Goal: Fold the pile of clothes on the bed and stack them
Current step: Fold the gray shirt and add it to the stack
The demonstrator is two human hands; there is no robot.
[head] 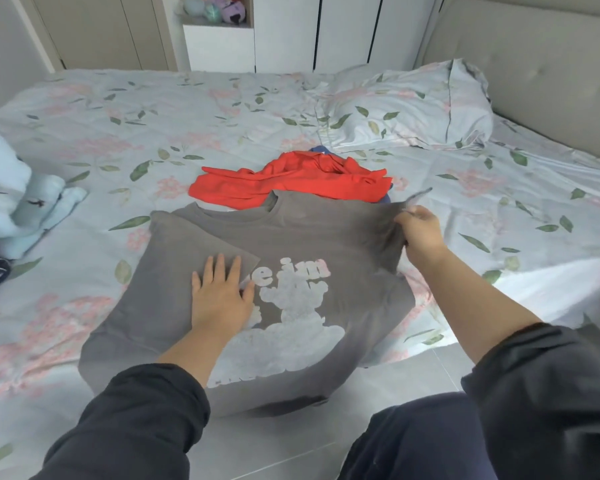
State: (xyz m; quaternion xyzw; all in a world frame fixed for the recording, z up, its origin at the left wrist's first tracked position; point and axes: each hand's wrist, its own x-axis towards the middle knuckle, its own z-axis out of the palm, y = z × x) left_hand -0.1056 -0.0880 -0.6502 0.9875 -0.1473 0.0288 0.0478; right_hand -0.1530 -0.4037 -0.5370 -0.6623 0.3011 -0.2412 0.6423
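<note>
While the grey T-shirt lay print-up at the near edge of the bed, the left hand rested flat on the flap already turned in over the chest. Its fingers were straight and slightly spread, the thumb out toward the white print. The right hand pinched the opposite sleeve near the shoulder seam, fingers curled round a gather of cloth. It held the sleeve raised off the sheet, so the fabric ran taut from collar to grip.

The shirt looked light, thin and wholly limp (a jersey knit, judging by the drape), so a fold would probably hold only where something pressed on it. A flat palm on the folded side seemed the right anchor, since the cloth could slide on the smooth floral sheet if pulled from one end alone. The sleeve seemed best taken at the seam, as it was, not at the loose cuff that stuck up past the fingers. A grip there should carry the whole side panel over in one piece. The printed patch was probably a touch stiffer and might crease sharply.

Just behind the collar a red garment lay crumpled over something dark blue, neither folded. A pillow sat further right.
</note>
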